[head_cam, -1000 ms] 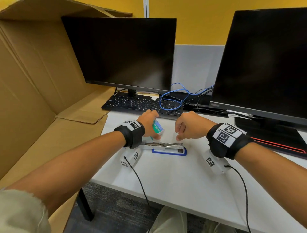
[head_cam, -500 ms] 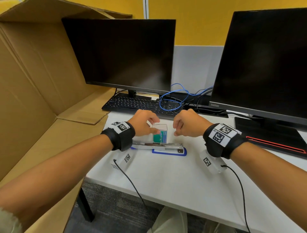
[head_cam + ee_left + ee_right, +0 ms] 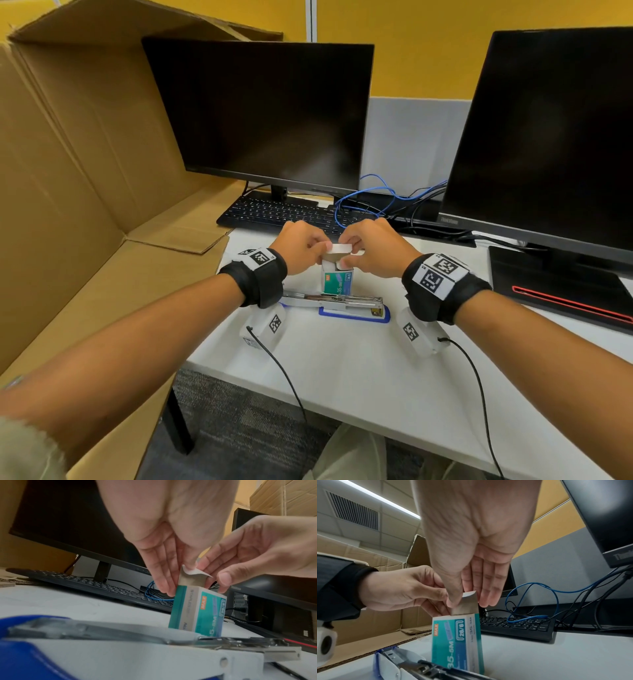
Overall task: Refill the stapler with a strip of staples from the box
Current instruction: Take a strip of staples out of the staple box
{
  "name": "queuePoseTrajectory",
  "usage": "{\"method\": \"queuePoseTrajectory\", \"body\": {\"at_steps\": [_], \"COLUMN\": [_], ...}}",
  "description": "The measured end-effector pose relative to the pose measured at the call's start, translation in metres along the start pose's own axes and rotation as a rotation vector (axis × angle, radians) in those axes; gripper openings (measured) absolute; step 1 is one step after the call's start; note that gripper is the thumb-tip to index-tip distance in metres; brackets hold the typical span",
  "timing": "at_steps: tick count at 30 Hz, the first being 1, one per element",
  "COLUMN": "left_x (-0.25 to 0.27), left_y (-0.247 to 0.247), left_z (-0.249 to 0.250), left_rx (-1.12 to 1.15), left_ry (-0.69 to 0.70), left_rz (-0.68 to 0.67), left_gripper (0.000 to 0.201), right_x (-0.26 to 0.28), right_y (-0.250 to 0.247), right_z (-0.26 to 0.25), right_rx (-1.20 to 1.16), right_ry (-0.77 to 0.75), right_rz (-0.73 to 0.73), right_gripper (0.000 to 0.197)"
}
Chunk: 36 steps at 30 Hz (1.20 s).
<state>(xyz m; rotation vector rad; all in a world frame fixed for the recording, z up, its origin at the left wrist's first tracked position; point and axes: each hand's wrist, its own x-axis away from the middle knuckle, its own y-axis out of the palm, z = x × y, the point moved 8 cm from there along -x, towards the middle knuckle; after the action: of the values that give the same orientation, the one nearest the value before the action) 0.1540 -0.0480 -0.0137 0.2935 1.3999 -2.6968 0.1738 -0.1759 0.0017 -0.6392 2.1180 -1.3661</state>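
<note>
A teal and white staple box (image 3: 337, 281) (image 3: 197, 609) (image 3: 457, 642) stands upright on the white table, just behind the stapler. Its brown top flap (image 3: 339, 248) (image 3: 192, 578) (image 3: 465, 607) is raised. My left hand (image 3: 323, 250) (image 3: 436, 597) holds the box's top left edge, fingers laid down its far side (image 3: 164, 577). My right hand (image 3: 346, 255) (image 3: 465, 600) pinches the flap between thumb and fingers. The blue and white stapler (image 3: 342, 303) (image 3: 120, 649) (image 3: 399, 660) lies swung open, metal channel facing up. No staple strip shows.
A black keyboard (image 3: 274, 214) and looped blue cable (image 3: 363, 202) lie behind the hands, under two dark monitors (image 3: 260, 113) (image 3: 548, 137). A large open cardboard box (image 3: 68, 171) borders the table on the left. A black pad with a red stripe (image 3: 565, 291) lies at right.
The left hand set the staple box down upright behind the stapler. The right hand came in to its top, and the flap now stands raised between both hands.
</note>
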Motion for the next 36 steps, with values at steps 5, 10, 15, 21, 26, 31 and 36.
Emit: {"method": "queuePoseTrajectory", "body": {"at_steps": [5,10,15,21,26,31,36], "left_x": [-0.003,-0.003,0.009,0.016,0.011,0.010,0.010], "left_y": [0.008,0.015,0.012,0.022,0.022,0.024,0.028], "left_z": [-0.008,-0.017,0.000,0.000,0.003,0.007,0.010], "left_rx": [0.021,-0.108,-0.051,0.011,-0.007,-0.082,-0.217], "left_ry": [-0.088,-0.107,0.101,0.125,0.127,0.165,0.210], "left_rz": [0.040,0.029,0.059,-0.116,-0.121,-0.195,-0.274], "left_gripper": [0.026,0.031,0.035,0.037,0.034,0.026,0.025], "right_x": [-0.010,-0.013,-0.010,-0.012,-0.011,-0.006,-0.002], "right_y": [0.004,0.015,0.034,0.024,0.013,0.012,0.011], "right_z": [0.005,0.005,0.014,0.020,0.010,0.006,0.014], "right_rx": [0.011,0.098,0.060,0.028,-0.002,0.051,0.004], "right_ry": [0.033,0.022,0.061,-0.003,-0.111,-0.106,-0.031], "right_rz": [0.014,-0.006,-0.210,-0.067,-0.061,-0.126,-0.140], "right_gripper": [0.033,0.024,0.034,0.022,0.016,0.028,0.037]}}
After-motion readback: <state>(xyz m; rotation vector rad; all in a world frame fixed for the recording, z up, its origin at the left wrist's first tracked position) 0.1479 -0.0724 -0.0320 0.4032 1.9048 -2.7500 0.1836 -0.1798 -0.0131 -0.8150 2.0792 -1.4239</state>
